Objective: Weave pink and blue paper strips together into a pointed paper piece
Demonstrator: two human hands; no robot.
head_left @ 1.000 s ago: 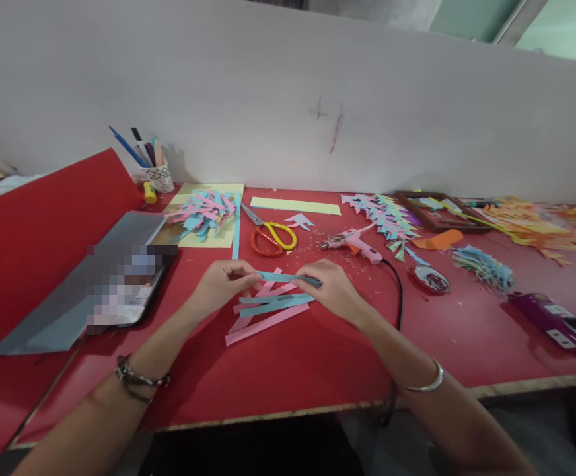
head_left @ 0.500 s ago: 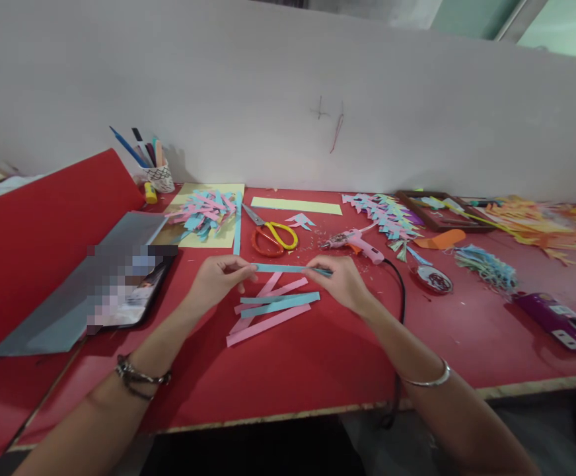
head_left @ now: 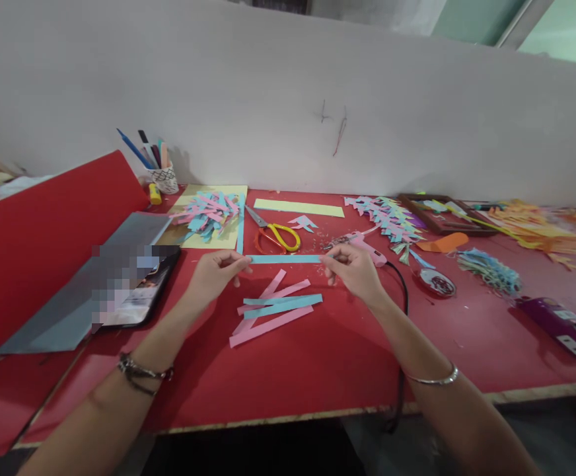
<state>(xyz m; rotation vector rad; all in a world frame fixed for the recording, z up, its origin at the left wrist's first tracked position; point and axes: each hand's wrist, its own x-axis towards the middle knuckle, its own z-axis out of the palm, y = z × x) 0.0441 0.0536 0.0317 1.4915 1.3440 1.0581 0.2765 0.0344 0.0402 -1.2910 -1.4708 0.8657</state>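
Note:
A light blue paper strip (head_left: 286, 260) is stretched level between my two hands, above the red table. My left hand (head_left: 218, 274) pinches its left end between thumb and forefinger. At the other end, my right hand (head_left: 350, 268) grips the strip the same way. Below it on the table lie loose pink paper strips (head_left: 271, 327) and blue paper strips (head_left: 283, 306), crossing one another. Scissors (head_left: 278, 237) with red and yellow handles lie just behind the held strip. A pink glue gun (head_left: 367, 248) is partly hidden behind my right hand.
A heap of folded pink and blue paper pieces (head_left: 211, 215) sits on yellow paper at the back left. A phone (head_left: 144, 291) leans on the left. To the right are a woven paper chain (head_left: 387, 218), a wooden tray (head_left: 446, 215) and a purple power strip (head_left: 560, 327).
My right hand has moved outward to the strip's right end, so more of its length shows. Both hands sit slightly higher, and the view has shifted a little.

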